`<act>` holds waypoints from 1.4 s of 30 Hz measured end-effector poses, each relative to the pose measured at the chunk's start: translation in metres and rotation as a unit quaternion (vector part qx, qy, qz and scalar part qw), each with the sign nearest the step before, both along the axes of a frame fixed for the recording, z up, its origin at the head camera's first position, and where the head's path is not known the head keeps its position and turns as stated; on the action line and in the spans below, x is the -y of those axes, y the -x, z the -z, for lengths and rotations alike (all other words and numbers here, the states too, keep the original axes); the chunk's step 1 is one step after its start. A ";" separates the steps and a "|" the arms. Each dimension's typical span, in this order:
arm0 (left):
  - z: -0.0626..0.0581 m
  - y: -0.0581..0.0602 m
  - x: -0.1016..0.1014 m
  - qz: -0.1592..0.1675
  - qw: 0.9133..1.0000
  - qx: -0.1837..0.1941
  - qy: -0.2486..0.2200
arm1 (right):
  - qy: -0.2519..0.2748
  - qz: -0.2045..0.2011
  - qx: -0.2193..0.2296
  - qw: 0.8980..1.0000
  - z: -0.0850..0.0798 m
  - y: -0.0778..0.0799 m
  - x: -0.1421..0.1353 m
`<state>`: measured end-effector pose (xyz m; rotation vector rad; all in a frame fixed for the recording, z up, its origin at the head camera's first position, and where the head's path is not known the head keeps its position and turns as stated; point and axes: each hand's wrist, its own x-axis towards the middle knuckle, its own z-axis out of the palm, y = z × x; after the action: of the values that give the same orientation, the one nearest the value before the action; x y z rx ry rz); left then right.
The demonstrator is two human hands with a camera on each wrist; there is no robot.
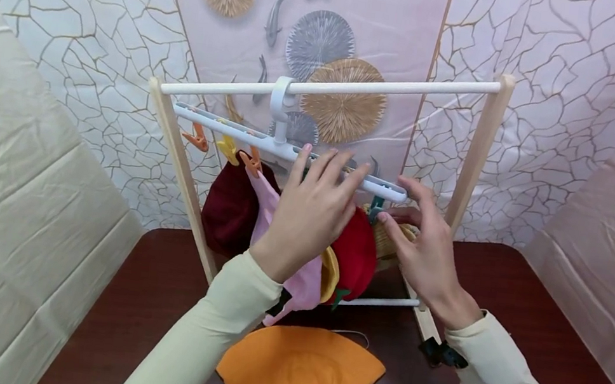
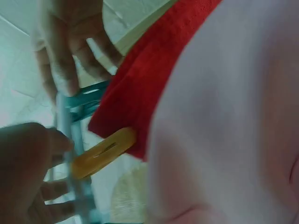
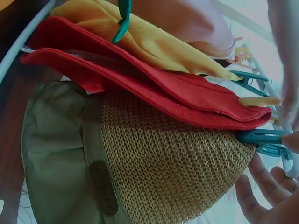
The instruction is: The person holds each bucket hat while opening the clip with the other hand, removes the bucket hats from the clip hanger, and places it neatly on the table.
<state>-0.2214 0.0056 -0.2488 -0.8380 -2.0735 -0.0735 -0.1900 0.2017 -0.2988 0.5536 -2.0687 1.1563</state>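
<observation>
A white clip hanger (image 1: 223,125) hooks over the rod of a small wooden rack. My left hand (image 1: 313,212) grips the hanger right of its hook, fingers over the bar; the left wrist view shows thumb and fingers on opposite sides. At the hanger's right end, my right hand (image 1: 432,258) pinches a teal clothespin (image 3: 261,136), its thumb on the clip. That clothespin meets the crown of a straw hat (image 3: 173,163) with an olive brim. Beside it hangs a red hat (image 3: 140,88) under a yellow clothespin (image 3: 259,101). A yellow hat (image 3: 154,44) hangs beyond.
Farther left hang a pink hat (image 1: 305,281) and a maroon hat (image 1: 230,208), with orange clothespins (image 1: 197,139) above. An orange hat (image 1: 299,370) lies on the dark table (image 1: 114,315) in front. The rack's post (image 1: 479,155) stands close to the right hand.
</observation>
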 end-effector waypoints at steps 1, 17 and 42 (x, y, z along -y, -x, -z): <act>0.001 0.004 -0.002 -0.003 1.000 0.002 -0.003 | -0.002 -0.003 0.003 1.000 0.000 0.001 0.001; 0.006 0.019 0.018 0.006 0.997 0.021 -0.077 | -0.175 0.015 0.120 0.977 0.018 0.024 -0.008; 0.029 -0.053 -0.002 0.115 0.932 0.130 -0.318 | -0.164 0.013 0.125 0.978 0.014 -0.011 0.004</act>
<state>-0.1681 0.0079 -0.2782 -0.6753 -1.9849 -0.9764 -0.1788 0.1981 -0.3126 0.5545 -2.5000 0.9091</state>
